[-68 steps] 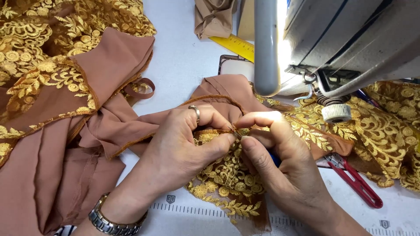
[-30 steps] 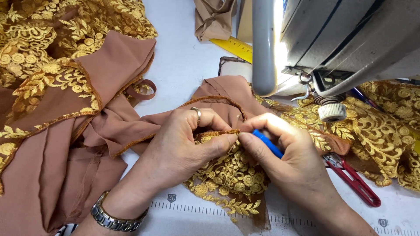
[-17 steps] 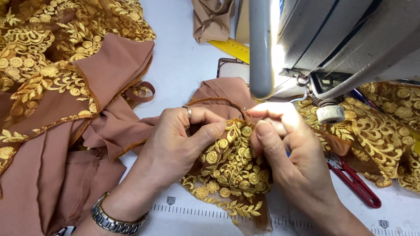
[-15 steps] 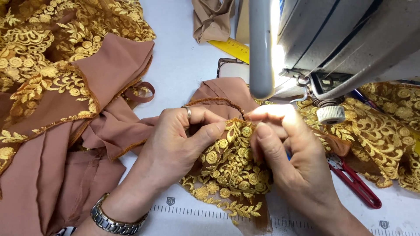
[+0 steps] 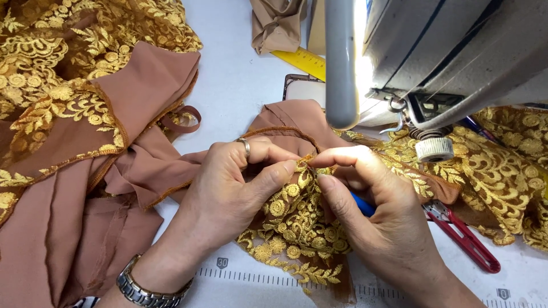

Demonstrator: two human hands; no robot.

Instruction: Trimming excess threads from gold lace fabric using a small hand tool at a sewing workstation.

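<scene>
Head view, sewing table point(image 5: 251, 85), white top with a printed scale along the near edge.

Left hand point(image 5: 234, 194): thumb and forefinger pinched narrow on the edge of the gold lace point(image 5: 297, 228), at the point where the lace meets the brown cloth point(image 5: 142, 171). Ring on one finger; metal watch point(image 5: 149, 288) at the wrist.

Right hand point(image 5: 377, 222): forefinger and thumb closed on the same lace edge, fingertips touching those of the left hand. A blue tool point(image 5: 362, 204) is tucked in the palm under the curled fingers; only a short part shows, kind cannot be told.

Lace: lies between and under both hands, draped toward the near table edge, just in front of the sewing machine point(image 5: 451, 51). More lace spreads right under the machine head and at far left over the cloth.

Cloth: bunched left of the hands, a loop of it lying near the upper fold; another fold passes behind the hands up to the machine's post.

Other items: red snips point(image 5: 468, 239) flat on the table, just right of the right hand. Yellow ruler point(image 5: 299, 60) at the back, beside the machine, partly hidden. A small tan cloth bundle point(image 5: 277, 25) lies beyond the ruler.
</scene>
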